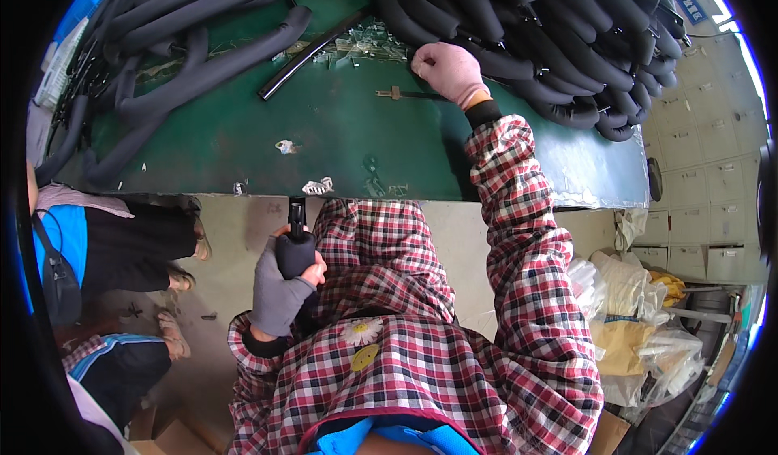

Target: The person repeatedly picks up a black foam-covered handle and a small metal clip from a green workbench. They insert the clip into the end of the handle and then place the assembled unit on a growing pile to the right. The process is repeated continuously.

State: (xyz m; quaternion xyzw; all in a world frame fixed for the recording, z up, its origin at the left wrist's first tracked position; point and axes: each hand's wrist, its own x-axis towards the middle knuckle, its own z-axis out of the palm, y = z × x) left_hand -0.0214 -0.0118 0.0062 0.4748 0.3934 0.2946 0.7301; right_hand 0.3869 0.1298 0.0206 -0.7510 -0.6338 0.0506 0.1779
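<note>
In a grey fingerless glove, my left hand [275, 299] is closed around a black foam-sleeved tube [296, 254]. The tube's bare, shiny black end points at the table's front edge. My right hand [452, 72], in a pink glove, is over the green table with its fingers curled in. Whatever those fingers may hold is hidden. Just in front of it lies a slim measuring tool like a caliper [395, 93], with a brass-coloured slider. Left of that hand, a bare glossy black tube [312, 56] lies slantwise on the table.
Bent black foam-covered tubes [559, 38] are heaped at the back right, and more tubes [203, 70] are piled at the left. Scraps [318, 186] stick to the green table [348, 143]. Other people [121, 248] are at the left. Plastic bags [640, 341] and lockers [705, 163] stand right.
</note>
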